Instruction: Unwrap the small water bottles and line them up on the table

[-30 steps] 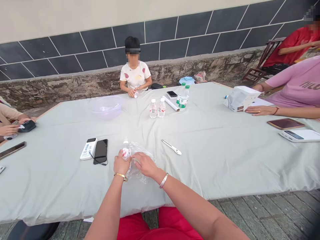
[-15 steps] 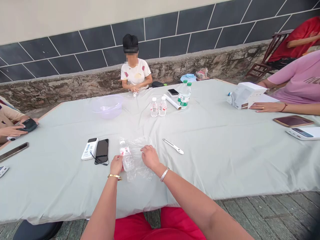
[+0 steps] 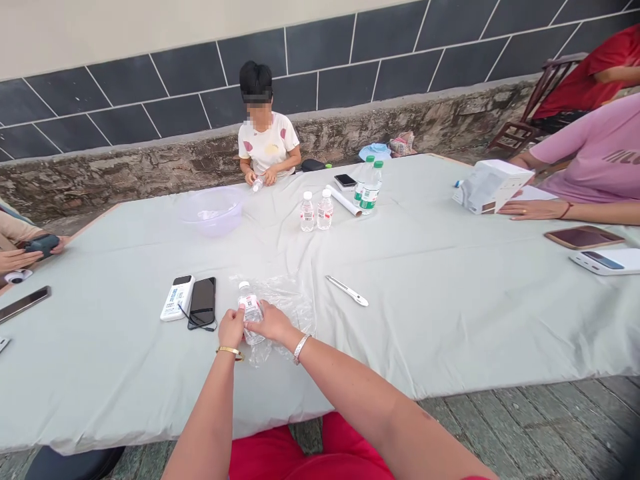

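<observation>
A small clear water bottle [image 3: 253, 313] with a white cap and a red-and-white label lies tilted on the table in front of me. My left hand [image 3: 232, 327] grips its left side, thumb on the label. From the right, my right hand [image 3: 273, 323] has its fingers closed around the bottle's other side. Beneath the bottle and right hand spreads a crumpled sheet of clear plastic film [image 3: 295, 300]. A white utility knife [image 3: 347, 291] rests to the right of the film.
Left of the bottle are a white power bank [image 3: 177, 298] and a black phone [image 3: 203, 300], joined by a cable. Farther back stand a purple basin [image 3: 217, 217], two small bottles [image 3: 316, 212] and two green-capped bottles [image 3: 370, 187]. Other people sit around the table [image 3: 450, 320].
My right hand has moved left from over the plastic film onto the bottle. The left hand keeps its hold. Across the table, the person's hands have moved apart around a bottle.
</observation>
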